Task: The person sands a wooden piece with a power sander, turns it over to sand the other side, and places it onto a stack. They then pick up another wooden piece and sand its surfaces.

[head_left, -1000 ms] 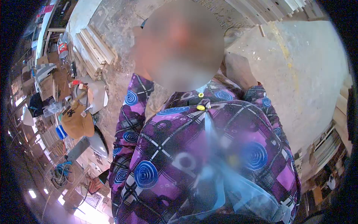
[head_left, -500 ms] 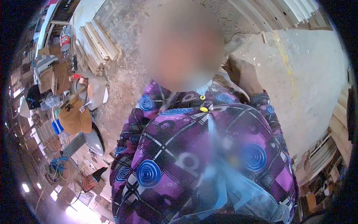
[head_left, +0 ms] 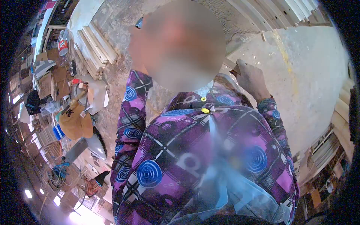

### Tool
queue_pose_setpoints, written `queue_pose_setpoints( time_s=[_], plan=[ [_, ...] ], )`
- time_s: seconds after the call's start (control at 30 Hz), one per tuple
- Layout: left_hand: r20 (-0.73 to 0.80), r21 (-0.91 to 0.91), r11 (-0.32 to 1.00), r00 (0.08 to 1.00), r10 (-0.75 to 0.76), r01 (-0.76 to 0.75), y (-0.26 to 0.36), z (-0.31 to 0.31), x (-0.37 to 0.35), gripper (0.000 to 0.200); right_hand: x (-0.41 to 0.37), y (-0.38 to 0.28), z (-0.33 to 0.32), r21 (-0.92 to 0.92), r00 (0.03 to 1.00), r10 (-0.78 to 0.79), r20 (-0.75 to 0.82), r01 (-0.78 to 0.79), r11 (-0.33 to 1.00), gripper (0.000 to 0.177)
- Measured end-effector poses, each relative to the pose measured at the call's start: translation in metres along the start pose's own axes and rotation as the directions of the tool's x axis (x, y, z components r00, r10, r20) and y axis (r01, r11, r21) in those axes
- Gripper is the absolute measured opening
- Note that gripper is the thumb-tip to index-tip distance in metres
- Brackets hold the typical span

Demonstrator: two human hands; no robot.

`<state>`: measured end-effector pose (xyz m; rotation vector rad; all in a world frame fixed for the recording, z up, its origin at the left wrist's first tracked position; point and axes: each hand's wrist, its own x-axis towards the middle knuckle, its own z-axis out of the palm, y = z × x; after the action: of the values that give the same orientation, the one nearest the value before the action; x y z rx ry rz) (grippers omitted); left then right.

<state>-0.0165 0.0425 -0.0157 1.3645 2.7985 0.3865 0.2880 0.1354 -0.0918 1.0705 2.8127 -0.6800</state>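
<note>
My right hand [head_left: 252, 79] is right of the blurred patch, low over the floor, its fingers curled in. At its fingertips is a dark brown edge [head_left: 235, 71] beside a pale strip [head_left: 227, 63] that runs under the blur; I cannot tell what the hand holds. My left hand [head_left: 138, 48] is raised at the patch's left border, its fingers mostly hidden by the blur. A small dark object with a pale blue edge [head_left: 139, 23] shows just above it. Both arms wear purple patterned sleeves, and the matching garment [head_left: 210, 150] with light blue ties fills the lower middle.
Pale wooden strips [head_left: 95, 47] lie on the floor at upper left, and more long boards [head_left: 273, 13] at upper right. Down the left are a bottle with a red label [head_left: 63, 45], cardboard boxes [head_left: 60, 80] and a fan [head_left: 62, 174]. Stacked wood [head_left: 326, 157] stands at right.
My left forearm has swung up and out to the left, bringing the hand partly out of the blur. My right hand has shifted slightly to the right.
</note>
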Motion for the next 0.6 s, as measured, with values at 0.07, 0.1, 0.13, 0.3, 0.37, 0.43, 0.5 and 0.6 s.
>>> queue_pose_setpoints(
  time_s=[0.07, 0.1, 0.13, 0.3, 0.37, 0.43, 0.5, 0.6],
  plan=[
    [0.006, -0.006, 1.0, 1.0, -0.016, 0.016, -0.0006, -0.0019, -0.001, 0.061, 0.0012, 0.0, -0.0003, 0.005, 1.0, -0.009, 0.01, 0.009, 1.0, 0.027],
    [0.005, -0.006, 1.0, 1.0, -0.02, 0.02, -0.0009, -0.0009, -0.002, 0.061, 0.0025, 0.0, 0.0004, -0.012, 0.999, 0.01, 0.042, -0.009, 1.0, 0.027],
    [0.021, -0.001, 1.0, 1.0, -0.017, 0.017, 0.0002, 0.0011, -0.003, 0.061, 0.0036, 0.0003, 0.0007, -0.029, 0.997, 0.029, 0.073, -0.027, 0.999, 0.026],
    [-0.039, -0.03, 0.999, 0.998, 0.04, -0.041, -0.0088, 0.0079, 0.0015, 0.062, 0.0011, 0.002, -0.0002, -0.008, 0.999, 0.006, 0.041, -0.006, 1.0, 0.023],
    [-0.042, -0.019, 1.0, 0.999, 0.012, -0.013, -0.0075, 0.006, 0.0001, 0.062, 0.0004, 0.0026, -0.0004, -0.002, 1.0, -0.002, 0.025, 0.002, 1.0, 0.023],
    [-0.028, -0.01, 1.0, 0.999, 0.015, -0.015, -0.002, 0.0024, -0.0039, 0.062, 0.0005, 0.0025, 0.0002, -0.006, 0.999, 0.008, 0.041, -0.007, 1.0, 0.021],
    [-0.016, -0.005, 1.0, 1.0, 0.017, -0.017, -0.0006, 0.0031, -0.0041, 0.062, 0.0, 0.0029, -0.0014, -0.001, 0.999, 0.004, 0.038, -0.004, 1.0, 0.021],
    [-0.032, -0.041, 0.999, 0.999, -0.009, 0.008, -0.0082, 0.0034, 0.0005, 0.063, -0.0018, 0.0022, -0.0046, 0.022, 1.0, -0.001, 0.025, 0.0, 1.0, 0.019]
  ],
)
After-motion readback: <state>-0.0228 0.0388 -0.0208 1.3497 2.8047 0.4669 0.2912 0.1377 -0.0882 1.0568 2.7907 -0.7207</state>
